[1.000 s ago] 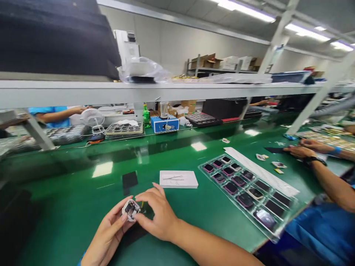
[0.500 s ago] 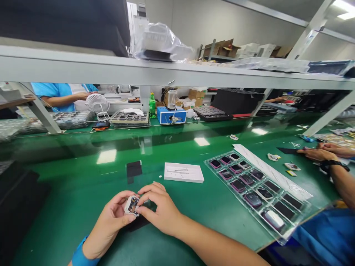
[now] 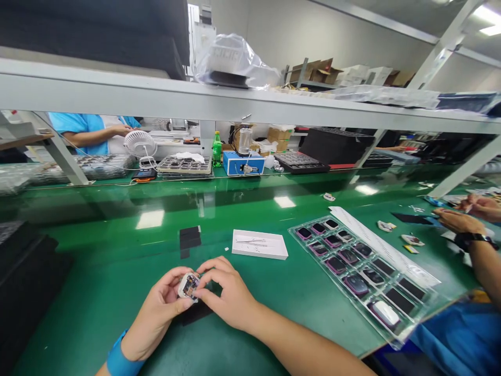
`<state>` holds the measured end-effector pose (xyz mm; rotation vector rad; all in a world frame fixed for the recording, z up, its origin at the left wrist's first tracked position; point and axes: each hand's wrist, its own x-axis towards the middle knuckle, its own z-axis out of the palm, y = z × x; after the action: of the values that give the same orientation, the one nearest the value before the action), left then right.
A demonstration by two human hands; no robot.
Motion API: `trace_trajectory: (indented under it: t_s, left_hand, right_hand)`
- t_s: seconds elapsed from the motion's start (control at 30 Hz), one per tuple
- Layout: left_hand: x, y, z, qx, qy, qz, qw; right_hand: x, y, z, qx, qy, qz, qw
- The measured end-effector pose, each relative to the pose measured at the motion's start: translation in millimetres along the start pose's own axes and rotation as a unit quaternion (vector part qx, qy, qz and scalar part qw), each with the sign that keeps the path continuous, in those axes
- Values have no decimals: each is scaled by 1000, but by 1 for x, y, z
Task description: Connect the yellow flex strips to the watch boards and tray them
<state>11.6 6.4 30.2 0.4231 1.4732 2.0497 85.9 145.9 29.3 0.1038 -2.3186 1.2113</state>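
My left hand (image 3: 158, 308) is closed round a small white smartwatch casing (image 3: 188, 286), its open side turned up to show the circuit parts inside. The thumb and fingertips of my right hand (image 3: 227, 292) pinch at the right edge of that casing. Whether a tiny part sits between the right fingertips is hidden. Both hands are just above the green table, over a dark sheet (image 3: 195, 314) that they partly cover. Past them lie a black pad (image 3: 190, 237), a tiny white square (image 3: 226, 249) and a white box lid (image 3: 260, 253) holding tweezers (image 3: 252, 241).
To the right, a clear plastic tray (image 3: 396, 342) carries several watch casings and dark pads, beside a long white paper strip (image 3: 383, 243). A co-worker's hands (image 3: 462, 222) work at the far right. Black foam (image 3: 27, 282) stands left; a shelf beam (image 3: 250, 104) crosses ahead.
The view has shifted slightly. My two hands keep their hold on the casing, with only a slight tilt of it. The co-worker's hands at the right have moved a little.
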Motion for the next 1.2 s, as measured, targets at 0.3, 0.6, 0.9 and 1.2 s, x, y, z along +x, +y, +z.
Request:
trace_trajectory:
  t_s: [0.3,0.6,0.9,1.2]
  left_hand:
    - [1,1,-5,-34,11,-17,999]
    - [1,0,-3,-29,-3,-19,999]
    - [3,-3,-3,3,-18,6,1000]
    - [7,-14,-5,31,-5,29,999]
  right_hand:
    - [15,17,-45,-272,85,-15,958]
    - [17,16,-35,-81,13,108,991]
    - [7,4,-4,-4,24,90,996]
    - [0,17,7,-173,43,-50,983]
